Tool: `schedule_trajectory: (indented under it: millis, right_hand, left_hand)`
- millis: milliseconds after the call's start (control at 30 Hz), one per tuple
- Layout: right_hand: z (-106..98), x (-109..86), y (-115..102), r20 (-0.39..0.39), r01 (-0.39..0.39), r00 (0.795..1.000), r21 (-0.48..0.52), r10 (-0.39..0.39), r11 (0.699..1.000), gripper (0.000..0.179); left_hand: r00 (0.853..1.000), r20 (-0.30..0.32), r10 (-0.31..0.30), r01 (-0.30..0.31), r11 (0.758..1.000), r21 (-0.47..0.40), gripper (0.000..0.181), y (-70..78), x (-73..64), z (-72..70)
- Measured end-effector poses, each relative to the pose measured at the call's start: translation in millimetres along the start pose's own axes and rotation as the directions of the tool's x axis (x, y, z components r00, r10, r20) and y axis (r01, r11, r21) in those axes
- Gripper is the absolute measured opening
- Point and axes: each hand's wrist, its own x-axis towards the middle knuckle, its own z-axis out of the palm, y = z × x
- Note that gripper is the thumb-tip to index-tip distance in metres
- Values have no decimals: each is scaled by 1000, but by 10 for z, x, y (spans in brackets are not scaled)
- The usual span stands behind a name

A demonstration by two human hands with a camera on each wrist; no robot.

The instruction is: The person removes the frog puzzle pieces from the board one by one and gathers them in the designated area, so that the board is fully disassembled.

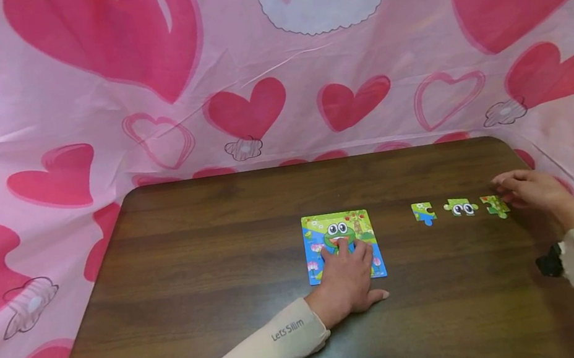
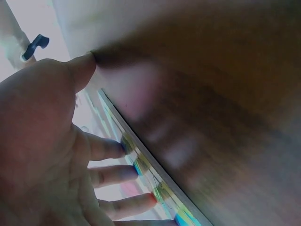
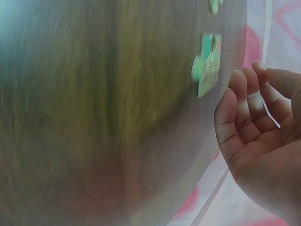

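Observation:
A square frog jigsaw puzzle [image 1: 339, 231] lies flat near the middle of the brown table. On its lower part rests my left hand [image 1: 348, 274], fingers spread and thumb out to the side; the left wrist view shows the fingertips at the puzzle board [image 2: 162, 172]. To the right three loose jigsaw pieces lie in a row: a green and blue piece [image 1: 420, 212], a piece with two eyes [image 1: 463, 209] and a green piece with red spots [image 1: 496, 204]. Right beside the last one is my right hand [image 1: 534, 196]. Its fingers are loosely bent with nothing between them [image 3: 261, 122].
The wooden table [image 1: 194, 269] has rounded far corners. Behind it and at both sides hangs a pink cloth [image 1: 161, 98] with hearts. A dark strap [image 1: 550, 261] sits at the right wrist.

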Motion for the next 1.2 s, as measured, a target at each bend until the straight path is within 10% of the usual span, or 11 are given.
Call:
schedule_trajectory:
  millis: [533, 1200]
  right_hand:
    - [729, 226, -672, -26, 147, 989, -6, -147, 989, 47]
    - [1646, 363, -1565, 163, 275, 949, 2, -271, 962, 34]
  left_hand:
    - [998, 2, -58, 58, 998, -17, 92, 86, -54, -14]
    - [1000, -17, 14, -14, 1000, -25, 92, 31, -66, 9]
